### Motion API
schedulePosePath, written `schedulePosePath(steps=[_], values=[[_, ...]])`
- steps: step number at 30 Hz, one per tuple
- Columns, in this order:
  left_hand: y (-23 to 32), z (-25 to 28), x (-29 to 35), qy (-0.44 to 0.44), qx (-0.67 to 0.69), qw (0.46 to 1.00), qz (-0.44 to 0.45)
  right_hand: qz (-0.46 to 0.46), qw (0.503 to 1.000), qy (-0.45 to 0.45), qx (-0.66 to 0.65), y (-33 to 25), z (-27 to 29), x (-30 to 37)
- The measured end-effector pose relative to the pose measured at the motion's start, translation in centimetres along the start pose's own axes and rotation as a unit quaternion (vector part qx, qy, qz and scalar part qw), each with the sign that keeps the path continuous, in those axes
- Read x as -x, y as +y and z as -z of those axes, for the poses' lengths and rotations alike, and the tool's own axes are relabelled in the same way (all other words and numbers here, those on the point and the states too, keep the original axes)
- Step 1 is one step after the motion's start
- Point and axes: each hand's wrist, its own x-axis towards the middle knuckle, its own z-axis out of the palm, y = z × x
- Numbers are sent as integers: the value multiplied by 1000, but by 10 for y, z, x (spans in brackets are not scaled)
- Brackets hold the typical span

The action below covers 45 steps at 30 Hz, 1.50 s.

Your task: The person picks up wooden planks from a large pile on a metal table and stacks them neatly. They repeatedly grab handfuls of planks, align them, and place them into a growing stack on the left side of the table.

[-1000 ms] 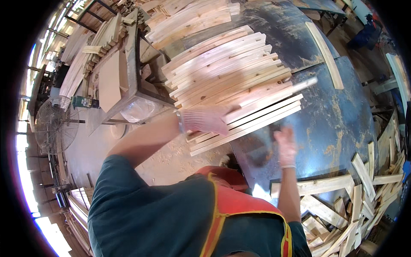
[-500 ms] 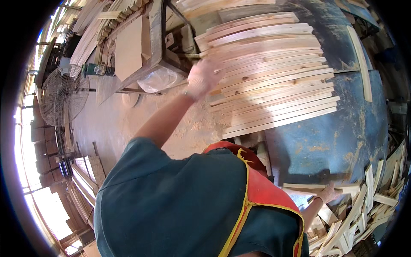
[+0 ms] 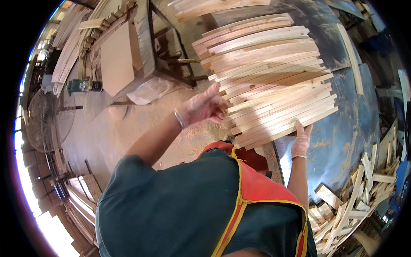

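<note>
A row of pale wooden strips (image 3: pixel 274 81) lies side by side on a blue work surface in front of me, their left ends uneven. My right hand (image 3: pixel 302 139) grips the nearest wooden strip (image 3: pixel 295 125) toward its right end, thumb on top and fingers partly hidden below. My left hand (image 3: pixel 205 106) is beside the left ends of the strips, fingers partly bent and apart, with nothing seen in it. Whether its fingertips touch the ends I cannot tell. Both hands look gloved.
A heap of offcuts (image 3: pixel 342 218) lies at lower right. One long strip (image 3: pixel 351 58) rests alone on the blue surface (image 3: pixel 355 115). At left are a brown board (image 3: pixel 116 60) on a metal-framed stand and a fan (image 3: pixel 50 115). More strips (image 3: pixel 222 7) lie at the far edge.
My right hand has come up from the lower right, and the strip it held there now lies at the row's near edge. My left hand has moved down toward the strips' left ends.
</note>
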Motion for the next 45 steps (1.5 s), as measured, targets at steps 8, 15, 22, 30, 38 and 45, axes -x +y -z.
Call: schedulePosePath(steps=[8,15,22,30,38,45], values=[[53,-140,-142,17,-519,854,-4,-1,995,9,95,8,34,-12],[117,-87,-77,245,-620,745,28,128,972,129,149,-73,180,-159],[83,-74,-117,321,-879,348,-51,166,776,232,562,-186,216,-383],[-63,-160,-239,6,-844,489,-222,4,736,152,659,-193,202,-444],[-36,-196,-272,52,-836,442,-320,-105,889,-50,-443,-110,247,-179],[-50,-185,-251,30,-908,335,-251,-75,993,46,-74,-14,185,28]])
